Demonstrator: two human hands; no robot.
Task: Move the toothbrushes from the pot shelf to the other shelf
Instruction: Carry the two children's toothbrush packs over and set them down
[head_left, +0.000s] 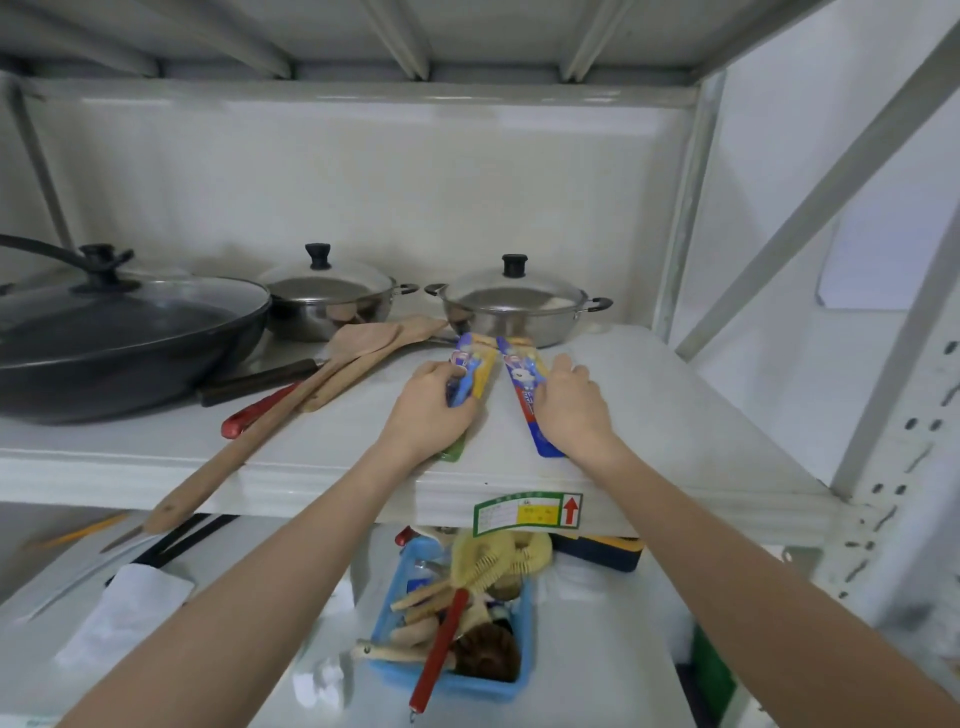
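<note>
The fingers of the person's left hand are curled around the left toothbrush pack, with the thumb underneath at the pack's lower half; the grip looks closed on it. The right hand lies flat over the right toothbrush pack, fingers together and pressed down along its 3 o'clock edge; whether they are clamped on it cannot be told. Both packs rest on the pot shelf, fanned apart towards 12 o'clock, their tops just short of the right steel pot. Wooden spatulas lie at 9 o'clock of the left hand, apart from it.

Step in hand, as judged: pickup. Neither pack appears lifted.

Next move calls for securing the right pack, raising both clear, and drawing them back towards 6 o'clock, past the shelf lip. The lower shelf, holding a blue basket of brushes, is the likely destination.
</note>
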